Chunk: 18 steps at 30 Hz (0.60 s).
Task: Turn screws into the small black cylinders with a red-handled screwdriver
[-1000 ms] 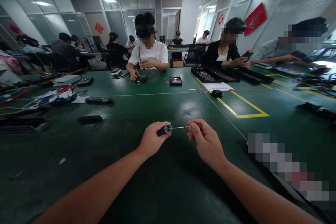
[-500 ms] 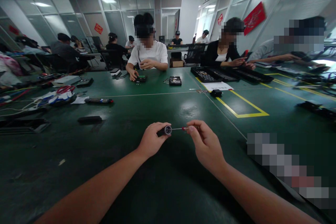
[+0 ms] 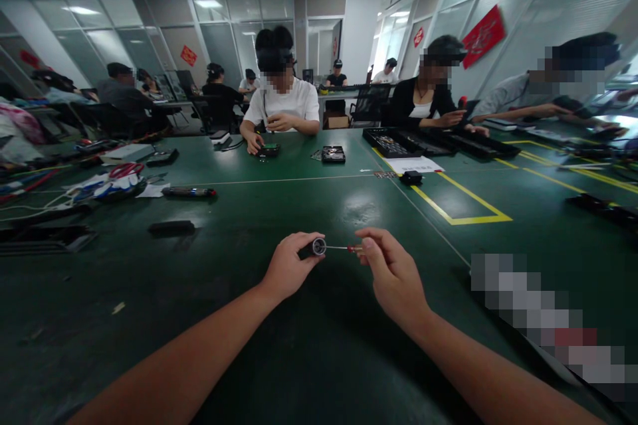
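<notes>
Above the middle of the green table (image 3: 239,212), my left hand (image 3: 289,265) is closed around a dark cylindrical part (image 3: 318,247) with a round, light-rimmed end. Opposite it, my right hand (image 3: 396,272) pinches the red-tipped handle of a small screwdriver (image 3: 353,249). Its thin metal shaft points left and reaches the side of the cylindrical part near the rim. Whether the tip sits in a screw is too small to tell. My left fingers hide the back of the cylinder, and my right fingers cover most of the handle.
To the left lie a black block (image 3: 172,228), a pen-shaped electric tool (image 3: 189,192) and a tangle of cables (image 3: 112,182). Ahead, a person (image 3: 282,103) works on a small device. A black box (image 3: 411,177) stands near the yellow tape (image 3: 478,220); parts trays (image 3: 389,143) lie beyond.
The fingers of my right hand have shifted slightly on the screwdriver handle, with the thumb a little further right. My left hand and the cylindrical part stay almost in place.
</notes>
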Each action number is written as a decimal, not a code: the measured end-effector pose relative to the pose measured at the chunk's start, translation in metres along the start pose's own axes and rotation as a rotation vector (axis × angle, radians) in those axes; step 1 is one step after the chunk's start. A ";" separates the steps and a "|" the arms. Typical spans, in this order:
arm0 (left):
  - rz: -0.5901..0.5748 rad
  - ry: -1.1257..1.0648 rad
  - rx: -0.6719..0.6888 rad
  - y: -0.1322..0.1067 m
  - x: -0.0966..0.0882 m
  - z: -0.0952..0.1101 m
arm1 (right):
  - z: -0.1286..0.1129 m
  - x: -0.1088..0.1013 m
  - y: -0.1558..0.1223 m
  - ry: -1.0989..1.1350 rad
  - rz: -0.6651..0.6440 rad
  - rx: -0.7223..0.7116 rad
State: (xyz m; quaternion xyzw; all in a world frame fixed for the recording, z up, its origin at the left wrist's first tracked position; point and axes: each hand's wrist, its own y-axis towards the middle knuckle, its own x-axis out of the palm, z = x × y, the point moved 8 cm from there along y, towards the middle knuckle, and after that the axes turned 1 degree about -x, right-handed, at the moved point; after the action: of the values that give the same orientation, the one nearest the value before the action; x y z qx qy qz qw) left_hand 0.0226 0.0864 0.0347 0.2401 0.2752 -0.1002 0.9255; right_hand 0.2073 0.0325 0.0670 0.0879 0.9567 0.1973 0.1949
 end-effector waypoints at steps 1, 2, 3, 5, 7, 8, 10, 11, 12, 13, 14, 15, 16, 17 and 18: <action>0.006 -0.003 -0.003 0.000 -0.001 0.000 | 0.000 -0.001 0.000 0.007 0.013 -0.003; 0.009 -0.003 -0.005 0.000 -0.001 -0.001 | 0.000 -0.002 0.000 0.012 0.020 -0.007; 0.009 0.000 -0.006 0.000 -0.001 -0.001 | 0.000 -0.002 0.000 0.010 0.020 -0.012; -0.001 0.010 -0.007 -0.001 0.000 -0.002 | -0.001 0.000 0.000 -0.009 0.007 -0.025; -0.003 0.021 -0.010 -0.001 0.002 -0.003 | -0.001 0.002 0.001 -0.030 -0.003 -0.036; 0.005 0.025 -0.015 -0.001 0.002 -0.004 | -0.001 0.004 0.001 -0.036 -0.007 -0.038; 0.031 0.035 -0.030 0.000 0.001 -0.005 | 0.001 0.008 0.001 -0.036 -0.001 -0.032; 0.044 0.041 -0.038 0.000 0.001 -0.005 | 0.003 0.010 0.000 -0.031 0.002 -0.028; 0.055 0.048 -0.043 0.000 0.000 -0.006 | 0.004 0.012 -0.001 -0.024 0.002 -0.024; 0.063 0.057 -0.044 0.000 0.000 -0.005 | 0.005 0.013 -0.002 -0.015 0.000 -0.023; 0.069 0.068 -0.037 0.000 -0.001 -0.003 | 0.005 0.014 -0.003 -0.005 0.001 -0.025; 0.074 0.081 -0.020 0.000 -0.001 -0.001 | 0.004 0.014 -0.004 0.009 0.009 -0.027; 0.080 0.097 0.007 -0.001 -0.002 0.003 | 0.004 0.013 -0.004 0.026 0.027 -0.026; 0.082 0.116 0.041 -0.002 -0.003 0.007 | 0.004 0.010 -0.004 0.046 0.057 -0.017; 0.079 0.136 0.079 -0.003 -0.004 0.012 | 0.005 0.006 -0.004 0.068 0.094 -0.001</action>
State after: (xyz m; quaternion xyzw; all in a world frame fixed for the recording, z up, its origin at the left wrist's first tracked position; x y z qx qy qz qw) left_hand 0.0240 0.0782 0.0441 0.2934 0.3235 -0.0580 0.8977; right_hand 0.2036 0.0325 0.0591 0.1259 0.9575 0.2095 0.1531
